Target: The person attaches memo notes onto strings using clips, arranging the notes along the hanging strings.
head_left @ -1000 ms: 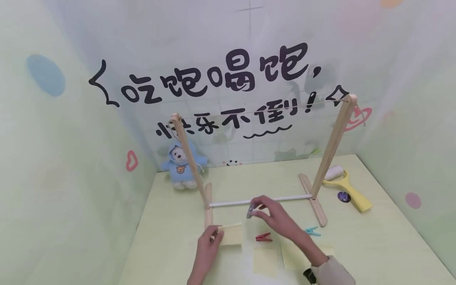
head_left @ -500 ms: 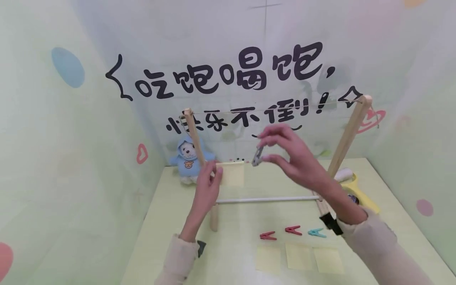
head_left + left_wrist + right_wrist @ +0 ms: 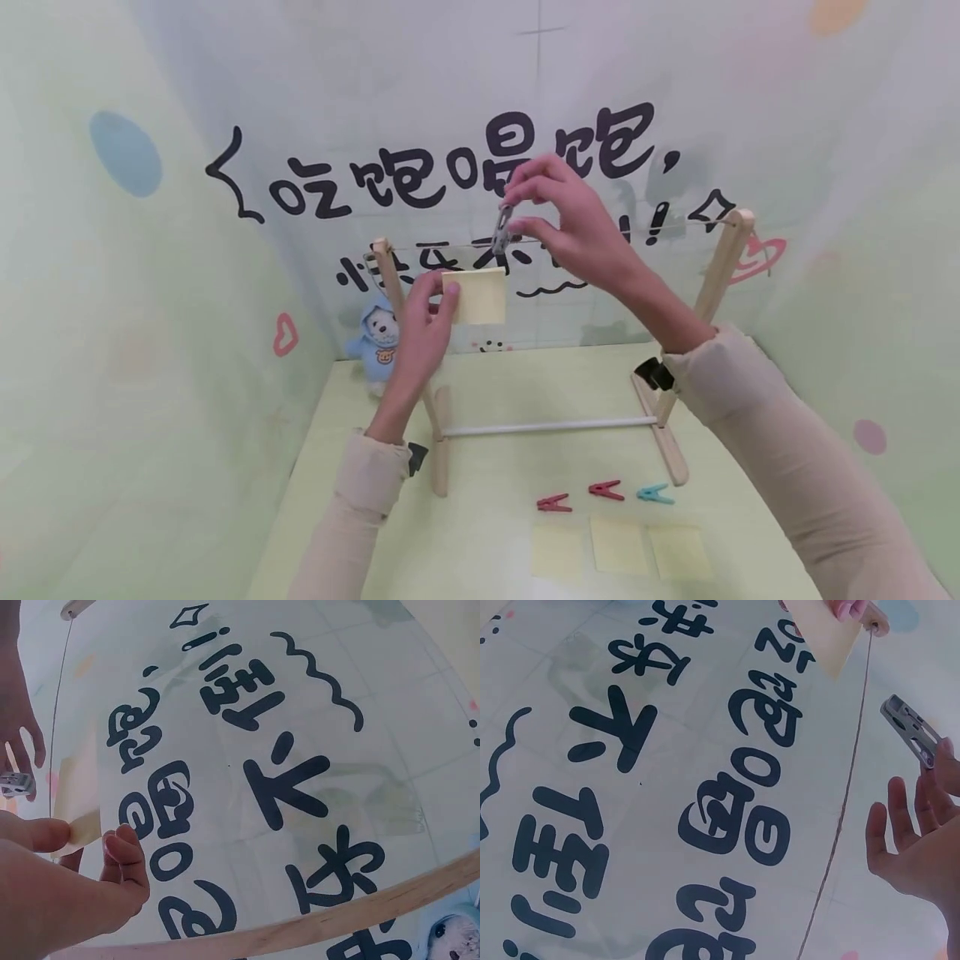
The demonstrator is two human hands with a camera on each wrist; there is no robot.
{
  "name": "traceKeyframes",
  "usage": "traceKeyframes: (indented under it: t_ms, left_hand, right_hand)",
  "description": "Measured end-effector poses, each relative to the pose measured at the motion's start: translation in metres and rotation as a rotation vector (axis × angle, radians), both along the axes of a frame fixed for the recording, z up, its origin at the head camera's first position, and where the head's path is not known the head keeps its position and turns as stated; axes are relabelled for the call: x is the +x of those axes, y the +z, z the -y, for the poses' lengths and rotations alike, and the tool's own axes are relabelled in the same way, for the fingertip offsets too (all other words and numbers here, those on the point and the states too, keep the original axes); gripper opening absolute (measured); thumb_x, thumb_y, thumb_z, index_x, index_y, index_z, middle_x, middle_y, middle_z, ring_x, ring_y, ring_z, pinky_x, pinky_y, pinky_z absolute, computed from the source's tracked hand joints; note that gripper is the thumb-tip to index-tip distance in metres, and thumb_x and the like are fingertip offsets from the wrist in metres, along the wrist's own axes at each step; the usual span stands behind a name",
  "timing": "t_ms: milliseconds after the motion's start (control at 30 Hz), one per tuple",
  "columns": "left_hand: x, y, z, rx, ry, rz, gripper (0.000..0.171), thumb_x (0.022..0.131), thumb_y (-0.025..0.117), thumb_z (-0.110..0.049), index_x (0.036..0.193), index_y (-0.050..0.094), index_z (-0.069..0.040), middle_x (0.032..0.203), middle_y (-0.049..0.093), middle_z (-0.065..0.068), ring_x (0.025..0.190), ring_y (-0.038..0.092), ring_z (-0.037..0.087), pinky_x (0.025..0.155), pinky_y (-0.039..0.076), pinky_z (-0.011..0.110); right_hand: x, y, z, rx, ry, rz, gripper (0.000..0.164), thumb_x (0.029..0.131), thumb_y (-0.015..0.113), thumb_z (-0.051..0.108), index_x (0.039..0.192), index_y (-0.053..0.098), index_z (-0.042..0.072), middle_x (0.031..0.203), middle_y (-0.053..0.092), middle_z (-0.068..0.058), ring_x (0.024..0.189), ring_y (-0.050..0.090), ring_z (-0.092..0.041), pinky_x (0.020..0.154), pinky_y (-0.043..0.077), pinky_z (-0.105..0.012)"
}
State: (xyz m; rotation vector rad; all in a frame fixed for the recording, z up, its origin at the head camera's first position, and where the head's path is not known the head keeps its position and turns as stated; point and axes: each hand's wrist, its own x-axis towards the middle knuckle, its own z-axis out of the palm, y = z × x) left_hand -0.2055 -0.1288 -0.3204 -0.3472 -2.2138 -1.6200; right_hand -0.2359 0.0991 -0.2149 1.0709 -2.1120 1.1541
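In the head view my left hand [image 3: 426,329] pinches a pale yellow sticky note [image 3: 482,300] by its left side, thumb in front. The note hangs just below a thin string [image 3: 845,802] stretched between two wooden posts. My right hand [image 3: 573,221] pinches a grey clothespin [image 3: 501,232] between thumb and fingers, above the note and near the string. The right wrist view shows that clothespin [image 3: 911,729] apart from both string and note, its tip pointing away from the hand. From the left wrist, the note [image 3: 79,799] appears beside the string, gripped by thumb and fingers.
A wooden stand with a left post [image 3: 387,271], right post [image 3: 716,267] and white rod [image 3: 551,427] spans the table. In front lie two red clothespins [image 3: 606,490], a teal clothespin [image 3: 656,493] and three sticky notes [image 3: 618,546]. A blue-clad plush toy [image 3: 378,342] sits behind left.
Both hands have risen from low over the table to the string's height, the left carrying the sticky note and the right the grey clothespin. The other clothespins and notes lie unmoved.
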Motion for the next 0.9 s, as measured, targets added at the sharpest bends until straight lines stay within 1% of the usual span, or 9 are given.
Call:
traceKeyframes:
  t_ms: [100,167,300,400,467,567,700,900]
  left_hand:
    - [-0.004,0.004,-0.001,-0.002,0.001,0.004,0.029,0.115,0.056,-0.017,0.133,0.064,0.004,0.136,0.062,0.021,0.123,0.061,0.035,0.105,0.051,0.047]
    - [-0.005,0.007,0.000,-0.005,0.002,0.004,0.030,0.115,0.056,-0.018,0.133,0.064,0.004,0.136,0.062,0.021,0.124,0.060,0.035,0.105,0.052,0.047]
    - [-0.008,0.013,0.002,0.007,-0.005,0.023,0.030,0.116,0.056,-0.020,0.135,0.064,0.002,0.136,0.061,0.019,0.119,0.060,0.032,0.100,0.051,0.040]
    - [-0.009,0.016,0.004,0.021,-0.013,0.038,0.028,0.116,0.055,-0.020,0.132,0.063,0.002,0.133,0.061,0.019,0.114,0.061,0.032,0.094,0.051,0.037]
    - [-0.010,0.016,0.004,0.031,-0.010,0.052,0.028,0.116,0.055,-0.020,0.132,0.063,0.001,0.134,0.062,0.019,0.114,0.062,0.033,0.094,0.052,0.037]
    - [-0.011,0.017,0.006,0.047,-0.004,0.059,0.029,0.116,0.055,-0.020,0.134,0.063,0.001,0.139,0.062,0.018,0.122,0.062,0.033,0.098,0.053,0.041]
    - [-0.011,0.018,0.007,0.057,0.006,0.045,0.028,0.116,0.056,-0.020,0.132,0.064,0.001,0.142,0.063,0.017,0.128,0.062,0.031,0.100,0.053,0.045]
    - [-0.014,0.017,0.008,0.066,0.020,0.028,0.026,0.116,0.057,-0.020,0.126,0.064,0.003,0.142,0.062,0.018,0.130,0.060,0.031,0.100,0.051,0.040]
  right_hand:
    - [-0.005,0.006,0.006,0.004,-0.008,0.003,0.020,0.095,0.079,-0.009,0.114,0.074,-0.012,0.128,0.062,-0.022,0.125,0.058,-0.030,0.107,0.047,-0.037]
    - [-0.006,0.009,0.010,0.010,-0.013,0.018,0.018,0.096,0.078,-0.008,0.113,0.074,-0.011,0.127,0.062,-0.021,0.129,0.058,-0.029,0.111,0.045,-0.035]
    - [-0.008,0.012,0.018,0.026,-0.024,0.049,0.014,0.096,0.078,-0.008,0.110,0.075,-0.009,0.125,0.062,-0.019,0.132,0.057,-0.029,0.119,0.041,-0.036]
    - [-0.009,0.012,0.025,0.036,-0.025,0.059,0.013,0.096,0.078,-0.009,0.108,0.075,-0.009,0.125,0.062,-0.020,0.131,0.057,-0.031,0.120,0.040,-0.037]
    - [-0.010,0.010,0.027,0.043,-0.022,0.064,0.012,0.096,0.078,-0.009,0.107,0.075,-0.009,0.125,0.062,-0.020,0.130,0.057,-0.032,0.119,0.041,-0.037]
    - [-0.013,0.008,0.032,0.063,-0.024,0.059,0.011,0.096,0.078,-0.009,0.107,0.074,-0.009,0.126,0.063,-0.020,0.130,0.058,-0.033,0.118,0.042,-0.038]
    - [-0.016,0.006,0.035,0.073,-0.032,0.074,0.011,0.096,0.078,-0.008,0.107,0.075,-0.009,0.126,0.063,-0.020,0.129,0.058,-0.033,0.120,0.042,-0.039]
    - [-0.019,0.002,0.040,0.069,-0.027,0.092,0.011,0.096,0.079,-0.006,0.107,0.075,-0.009,0.126,0.063,-0.019,0.132,0.057,-0.033,0.125,0.038,-0.039]
